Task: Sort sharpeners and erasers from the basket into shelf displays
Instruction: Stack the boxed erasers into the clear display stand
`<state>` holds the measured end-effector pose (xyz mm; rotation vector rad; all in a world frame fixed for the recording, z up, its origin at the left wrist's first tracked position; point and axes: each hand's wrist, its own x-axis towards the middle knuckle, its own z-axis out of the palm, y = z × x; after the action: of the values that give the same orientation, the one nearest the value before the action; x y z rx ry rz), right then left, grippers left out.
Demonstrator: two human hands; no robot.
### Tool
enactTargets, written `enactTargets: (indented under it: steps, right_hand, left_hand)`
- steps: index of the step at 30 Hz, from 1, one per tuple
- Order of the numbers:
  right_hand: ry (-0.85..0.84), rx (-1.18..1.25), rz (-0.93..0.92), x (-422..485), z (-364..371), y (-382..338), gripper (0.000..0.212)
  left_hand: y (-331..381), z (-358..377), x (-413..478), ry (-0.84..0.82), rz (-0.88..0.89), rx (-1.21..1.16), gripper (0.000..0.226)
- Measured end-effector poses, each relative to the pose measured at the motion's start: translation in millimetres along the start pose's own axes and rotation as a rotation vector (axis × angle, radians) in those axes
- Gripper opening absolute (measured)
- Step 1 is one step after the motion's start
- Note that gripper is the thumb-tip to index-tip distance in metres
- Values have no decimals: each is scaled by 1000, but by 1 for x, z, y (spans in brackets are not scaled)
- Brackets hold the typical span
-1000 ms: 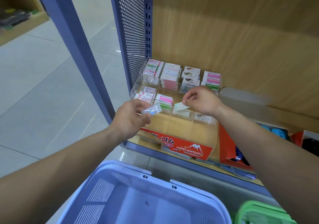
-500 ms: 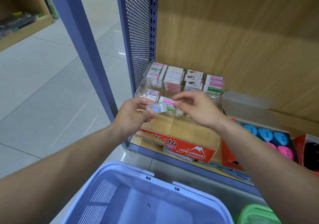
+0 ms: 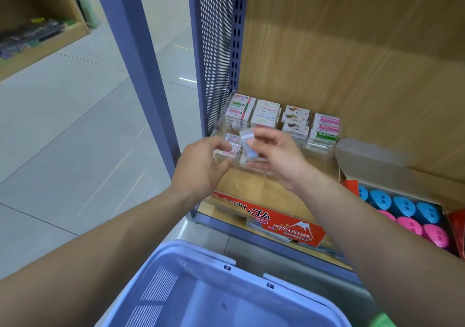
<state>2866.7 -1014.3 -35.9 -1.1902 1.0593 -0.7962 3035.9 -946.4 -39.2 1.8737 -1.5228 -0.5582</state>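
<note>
Right hand (image 3: 279, 155) pinches wrapped eraser (image 3: 247, 143) just above front row of clear display (image 3: 320, 150). Left hand (image 3: 201, 168) curled beside it; grip unclear, blurred. Judgement: match label to compartment, lower flat, avoid toppling stacked neighbours. Basket (image 3: 191, 258) below.

Two bare arms of one person, seen from the wearer's own eye level. The left forearm (image 3: 100, 258), to the left of the lavender basket (image 3: 219, 256), is uncovered along all of its visible length, smooth, broad at the picture's edge and narrowing to the wrist beyond the basket's far rim. The right forearm (image 3: 377, 238), to the right of the basket, is uncovered too and tapers the same way. The left hand (image 3: 201, 165) and right hand (image 3: 279, 155), past the basket's far rim, are bare and softly blurred. The right hand's fingers (image 3: 266, 131) look slim; its thumb shows a short nail.
</note>
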Motion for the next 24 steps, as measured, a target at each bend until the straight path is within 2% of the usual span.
enactTargets:
  steps: [2, 4, 6, 9, 15, 19, 21, 24]
  right_hand:
    - [118, -193, -75, 18, -3, -5, 18]
    - [177, -428, -176, 39, -4, -9, 17]
    - [156, -622, -231, 57, 1, -11, 15]
    - [139, -818, -202, 73, 13, -13, 10]
    - [129, -1171, -207, 86, 24, -12, 8]
    - [-5, -1224, -177, 86, 26, -3, 7]
    - [-42, -1240, -180, 83, 27, 0, 15]
    - [-40, -1130, -200, 69, 26, -2, 22]
  left_hand:
    - [-4, -2, 3, 31, 92, 178, 39]
    - [-9, 0, 5, -2, 52, 168, 57]
    - [-14, 5, 5, -66, -38, 114, 67]
    - [-25, 9, 4, -115, -99, -13, 74]
    - [-31, 11, -1, -111, -96, -49, 80]
    - [-33, 12, -4, -119, -106, -51, 85]
    - [-33, 12, -5, -137, -120, -56, 87]
    - [-31, 8, -2, -173, -127, -105, 86]
